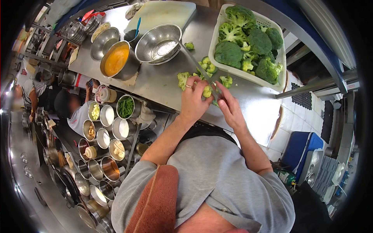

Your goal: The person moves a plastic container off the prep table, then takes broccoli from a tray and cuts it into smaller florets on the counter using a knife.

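Over the steel counter, my left hand, with a ring on one finger, is closed on a small broccoli floret. My right hand is closed round the handle of a knife, whose long blade points up and left across the counter. Cut florets lie just beyond my hands, with another to the right. Farther back stands a steel colander. At the right, a white crate holds several large broccoli heads.
A pot of orange liquid and a steel bowl stand left of the colander. A cutting board lies at the back. Several ingredient containers are at the lower left. Two other people are at the far left.
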A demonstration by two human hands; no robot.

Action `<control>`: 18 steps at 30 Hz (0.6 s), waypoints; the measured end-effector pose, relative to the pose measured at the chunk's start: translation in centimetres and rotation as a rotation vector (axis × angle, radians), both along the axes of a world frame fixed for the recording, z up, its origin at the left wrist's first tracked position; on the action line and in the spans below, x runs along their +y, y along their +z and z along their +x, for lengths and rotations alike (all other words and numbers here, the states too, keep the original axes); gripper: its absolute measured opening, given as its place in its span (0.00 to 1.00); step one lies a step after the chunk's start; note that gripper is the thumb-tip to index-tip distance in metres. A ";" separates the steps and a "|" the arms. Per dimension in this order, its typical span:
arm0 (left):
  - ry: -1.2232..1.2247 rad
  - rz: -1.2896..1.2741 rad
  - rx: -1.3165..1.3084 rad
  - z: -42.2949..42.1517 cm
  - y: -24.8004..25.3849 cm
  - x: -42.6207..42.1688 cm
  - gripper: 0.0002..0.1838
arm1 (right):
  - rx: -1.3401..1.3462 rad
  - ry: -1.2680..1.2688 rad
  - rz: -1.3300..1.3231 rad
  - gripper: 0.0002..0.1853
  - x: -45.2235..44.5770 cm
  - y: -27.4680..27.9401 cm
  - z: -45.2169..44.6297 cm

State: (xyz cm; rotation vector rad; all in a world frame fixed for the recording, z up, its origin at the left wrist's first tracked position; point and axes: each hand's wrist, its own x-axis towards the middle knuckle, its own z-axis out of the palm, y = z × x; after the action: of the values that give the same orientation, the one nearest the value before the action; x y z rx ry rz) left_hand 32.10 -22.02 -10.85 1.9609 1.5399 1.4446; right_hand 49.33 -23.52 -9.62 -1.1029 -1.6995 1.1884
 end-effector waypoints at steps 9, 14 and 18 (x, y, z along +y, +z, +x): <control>-0.132 0.145 0.115 -1.7 -0.7 0.1 0.23 | 0.104 -0.104 -0.159 0.31 -0.3 -0.5 0.2; -0.331 0.304 0.228 -2.8 -1.6 0.0 0.25 | -0.014 -0.265 -0.151 0.29 1.1 -0.7 -0.3; -0.424 0.277 0.280 -3.0 -2.3 -0.5 0.21 | 0.118 -0.209 -0.342 0.31 0.9 -0.2 -0.6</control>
State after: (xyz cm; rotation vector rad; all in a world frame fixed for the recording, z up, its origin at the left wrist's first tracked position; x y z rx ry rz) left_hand 29.13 -22.53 -13.16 2.5498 0.9568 1.2954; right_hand 48.68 -22.65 -9.81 -1.3488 -1.2854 1.4103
